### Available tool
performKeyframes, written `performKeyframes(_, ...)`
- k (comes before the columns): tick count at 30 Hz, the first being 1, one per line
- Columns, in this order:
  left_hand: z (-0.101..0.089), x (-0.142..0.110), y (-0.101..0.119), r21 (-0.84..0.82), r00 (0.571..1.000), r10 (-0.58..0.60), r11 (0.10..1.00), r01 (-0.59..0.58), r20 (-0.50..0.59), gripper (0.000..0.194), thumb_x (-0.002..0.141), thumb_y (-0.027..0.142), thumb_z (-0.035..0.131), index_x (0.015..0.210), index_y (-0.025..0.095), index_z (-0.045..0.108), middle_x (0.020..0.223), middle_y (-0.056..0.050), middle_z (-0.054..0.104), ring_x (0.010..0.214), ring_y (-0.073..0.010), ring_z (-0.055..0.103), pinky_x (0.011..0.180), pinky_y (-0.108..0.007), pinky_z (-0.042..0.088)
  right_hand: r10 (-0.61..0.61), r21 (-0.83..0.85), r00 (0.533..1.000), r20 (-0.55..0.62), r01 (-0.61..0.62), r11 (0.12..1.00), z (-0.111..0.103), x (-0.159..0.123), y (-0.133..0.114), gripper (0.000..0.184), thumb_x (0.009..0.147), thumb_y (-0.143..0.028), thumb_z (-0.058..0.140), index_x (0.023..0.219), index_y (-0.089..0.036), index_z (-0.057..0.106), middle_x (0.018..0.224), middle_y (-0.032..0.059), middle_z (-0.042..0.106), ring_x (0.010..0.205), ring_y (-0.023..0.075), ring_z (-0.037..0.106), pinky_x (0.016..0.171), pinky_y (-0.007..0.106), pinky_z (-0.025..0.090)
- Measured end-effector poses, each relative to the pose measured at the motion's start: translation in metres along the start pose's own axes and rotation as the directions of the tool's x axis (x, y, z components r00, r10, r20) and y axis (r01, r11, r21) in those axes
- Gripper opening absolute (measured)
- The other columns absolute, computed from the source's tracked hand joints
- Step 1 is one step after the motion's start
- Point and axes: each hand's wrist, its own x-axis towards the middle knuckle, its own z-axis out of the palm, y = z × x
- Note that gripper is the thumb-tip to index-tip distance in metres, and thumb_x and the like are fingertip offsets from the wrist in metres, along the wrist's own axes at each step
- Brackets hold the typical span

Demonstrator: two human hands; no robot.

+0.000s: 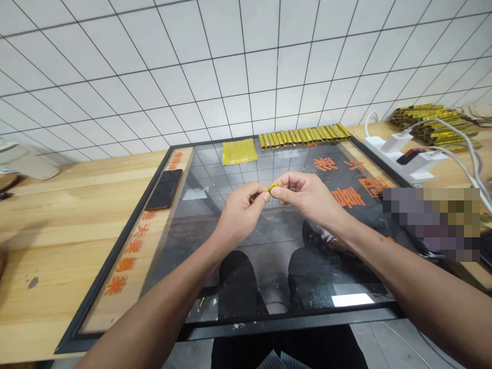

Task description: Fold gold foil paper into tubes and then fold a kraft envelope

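Over the middle of the glass panel (200, 220), my left hand (244, 205) and my right hand (303, 195) meet at the fingertips. Both pinch a small piece of gold foil (272, 187), mostly covered by the fingers. Behind them, a flat square gold foil sheet (239, 151) lies near the panel's far edge. To its right is a row of gold foil tubes (305, 136), laid side by side.
A dark phone (165, 189) rests on the panel's left side. At the right stand a white power strip (400, 148) with cables and a pile of gold foil tubes (436, 125). Black framing (119, 246) edges the glass. A tiled wall (215, 66) rises behind.
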Motion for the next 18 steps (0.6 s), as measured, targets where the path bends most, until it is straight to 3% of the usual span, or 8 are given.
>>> performKeyframes(5,-0.0025,0.0082,-0.0063,-0.195,0.994,-0.081,0.977,0.092,0.067,0.025,0.096,0.041,0.068,0.082,0.02,0.068,0.076,-0.001,0.067,0.067,-0.0145,0.051,0.067,-0.029,0.039,-0.024,0.091,0.997,0.075,0.018,0.996,-0.0019,0.0037,0.0056,0.029,0.082,-0.042,0.091,0.098,-0.023,0.077,0.092,0.003,0.078,0.083,0.0187,0.072,0.081,0.035,0.059)
performKeyframes(18,0.0009,0.0024,-0.0051,-0.106,0.996,-0.047,0.993,0.055,0.074,0.018,0.099,0.034,0.064,0.088,0.021,0.067,0.082,-0.001,0.066,0.08,-0.0176,0.06,0.073,-0.03,0.042,-0.054,0.023,0.998,0.023,0.054,0.998,-0.0061,0.0042,0.0045,0.034,0.083,-0.051,0.09,0.092,-0.02,0.076,0.081,0.0022,0.072,0.07,0.015,0.06,0.065,0.031,0.048)
